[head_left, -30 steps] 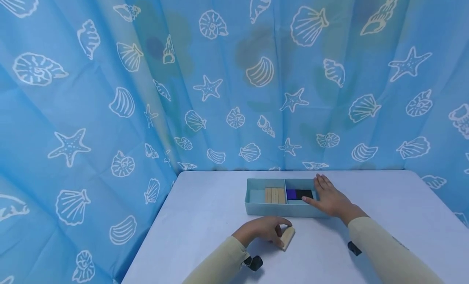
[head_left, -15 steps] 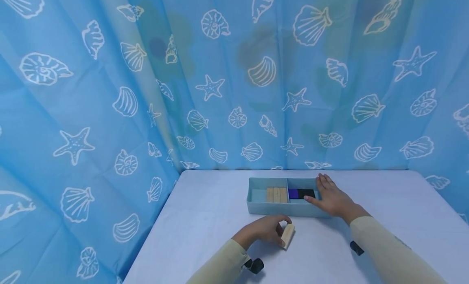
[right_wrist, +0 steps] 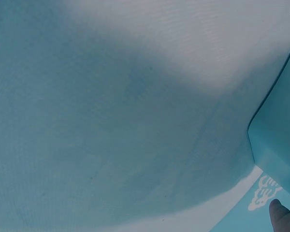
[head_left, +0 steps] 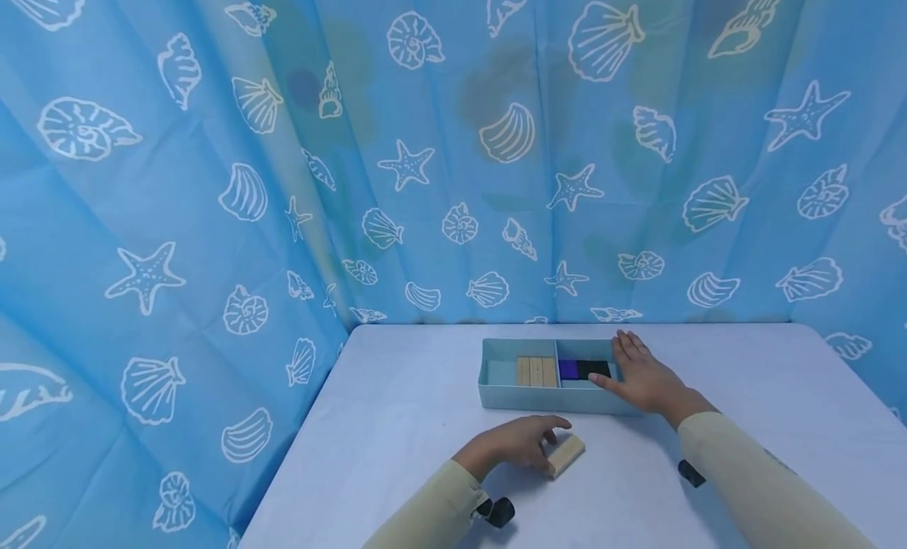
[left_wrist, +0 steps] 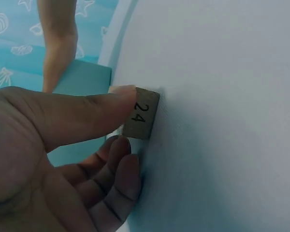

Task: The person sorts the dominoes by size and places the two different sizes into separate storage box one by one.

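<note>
My left hand [head_left: 516, 445] holds a pale wooden block [head_left: 569, 456] on the table in front of the box, its thumb at the near end and its index finger arched toward the far end. In the left wrist view, the thumb lies against the block's end [left_wrist: 144, 116], which reads "24"; the index finger is hidden there. My right hand [head_left: 646, 382] rests with straight fingers over the right end of a light-blue, two-compartment box [head_left: 546, 398]. Several wooden blocks [head_left: 536, 372] lie in its left compartment. Purple [head_left: 568, 369] and black pieces [head_left: 593, 369] lie in the right one.
A white table [head_left: 397, 423] carries the box near its back edge. Behind and to the left hangs a blue shell-print curtain [head_left: 453, 179]. The box's wall [right_wrist: 278, 130] appears at the right of the right wrist view.
The block in my left hand has turned, its far end swinging to the right. My left index finger has lifted slightly off it. The right hand stays on the box.
</note>
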The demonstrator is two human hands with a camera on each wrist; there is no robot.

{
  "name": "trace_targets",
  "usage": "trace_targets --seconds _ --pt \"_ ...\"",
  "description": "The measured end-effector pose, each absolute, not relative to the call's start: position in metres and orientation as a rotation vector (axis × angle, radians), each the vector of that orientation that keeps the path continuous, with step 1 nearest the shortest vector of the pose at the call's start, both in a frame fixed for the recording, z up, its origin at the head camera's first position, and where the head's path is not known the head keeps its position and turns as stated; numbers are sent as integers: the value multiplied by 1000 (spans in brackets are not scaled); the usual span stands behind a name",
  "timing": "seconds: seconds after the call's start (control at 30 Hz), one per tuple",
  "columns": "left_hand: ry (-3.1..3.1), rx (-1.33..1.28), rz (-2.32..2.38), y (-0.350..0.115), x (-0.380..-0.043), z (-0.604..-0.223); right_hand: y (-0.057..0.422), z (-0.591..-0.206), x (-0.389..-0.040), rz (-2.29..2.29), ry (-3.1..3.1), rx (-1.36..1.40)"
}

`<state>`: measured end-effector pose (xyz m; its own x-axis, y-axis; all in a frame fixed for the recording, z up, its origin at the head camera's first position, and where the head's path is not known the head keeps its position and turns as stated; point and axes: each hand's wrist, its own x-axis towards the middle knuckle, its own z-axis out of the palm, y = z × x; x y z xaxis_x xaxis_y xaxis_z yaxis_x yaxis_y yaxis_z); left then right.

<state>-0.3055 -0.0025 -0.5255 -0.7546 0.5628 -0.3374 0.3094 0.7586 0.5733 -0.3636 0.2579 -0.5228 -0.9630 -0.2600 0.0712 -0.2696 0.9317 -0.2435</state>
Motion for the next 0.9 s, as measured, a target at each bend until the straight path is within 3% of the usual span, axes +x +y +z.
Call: trace_targets --seconds 0.9 --pt "2442 585 831 -9 -293 -524 261 -527 -365 394 -3030 450"
